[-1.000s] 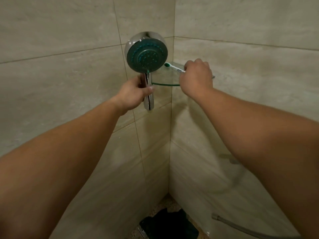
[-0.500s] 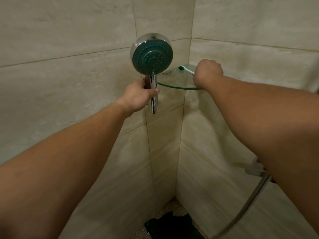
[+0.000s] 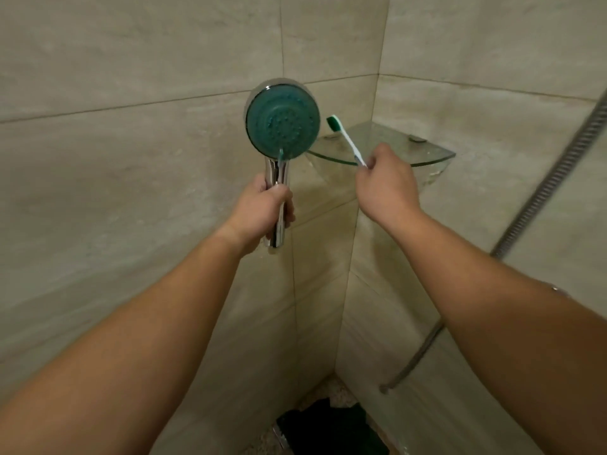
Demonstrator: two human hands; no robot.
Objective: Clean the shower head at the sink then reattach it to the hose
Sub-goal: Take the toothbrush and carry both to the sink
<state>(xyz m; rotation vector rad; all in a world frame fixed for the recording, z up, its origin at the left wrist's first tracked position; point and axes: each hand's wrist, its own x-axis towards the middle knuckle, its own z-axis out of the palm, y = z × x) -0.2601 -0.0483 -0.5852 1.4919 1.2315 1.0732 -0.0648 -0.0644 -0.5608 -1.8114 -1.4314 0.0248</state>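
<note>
My left hand grips the chrome handle of the shower head, held upright with its round teal spray face toward me. The handle's lower end hangs free with no hose on it. My right hand pinches the handle of a white toothbrush with a green head, lifted clear of the shelf and tilted up-left, its bristle end just right of the spray face and apart from it. The metal hose runs down the right wall, and its loose end hangs low behind my right forearm.
A glass corner shelf juts from the tiled corner behind my right hand. Beige tiled walls close in on the left and right. A dark object lies on the floor in the corner below.
My right hand has lifted the toothbrush off the glass shelf and drawn it back toward the shower head. The left hand holds the shower head much as before; the view has shifted.
</note>
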